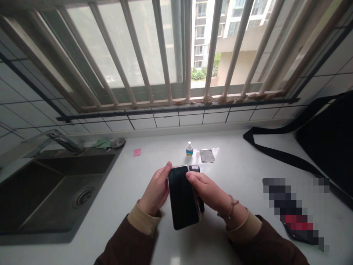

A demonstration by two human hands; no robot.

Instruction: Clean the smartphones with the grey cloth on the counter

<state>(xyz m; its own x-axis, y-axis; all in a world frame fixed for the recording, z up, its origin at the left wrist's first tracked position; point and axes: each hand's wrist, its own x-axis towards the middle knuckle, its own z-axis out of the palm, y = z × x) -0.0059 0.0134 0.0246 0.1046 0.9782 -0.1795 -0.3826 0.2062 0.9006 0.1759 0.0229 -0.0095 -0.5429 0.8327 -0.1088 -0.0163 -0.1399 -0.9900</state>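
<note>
A smartphone [182,200] with a dark screen is held up over the white counter, tilted slightly. My left hand [157,187] grips its upper left edge, the thumb at the top corner. At the upper right corner my right hand [205,186] is closed on the phone, its thumb by the edge. A clear rim, like a transparent case [199,215], shows along the phone's right side. Behind the phone's upper right lies a dark flat object [195,169], mostly hidden. Beyond the hands stand a small white-capped bottle [189,150] and a grey cloth [207,155].
At left is a dark sink [49,191] with a faucet [66,141], a green cloth [102,144] and a strainer [118,142]. A pink slip [137,152] lies on the counter [132,176]. A black bag [328,129] with a strap and a blurred-out item [295,209] are at right.
</note>
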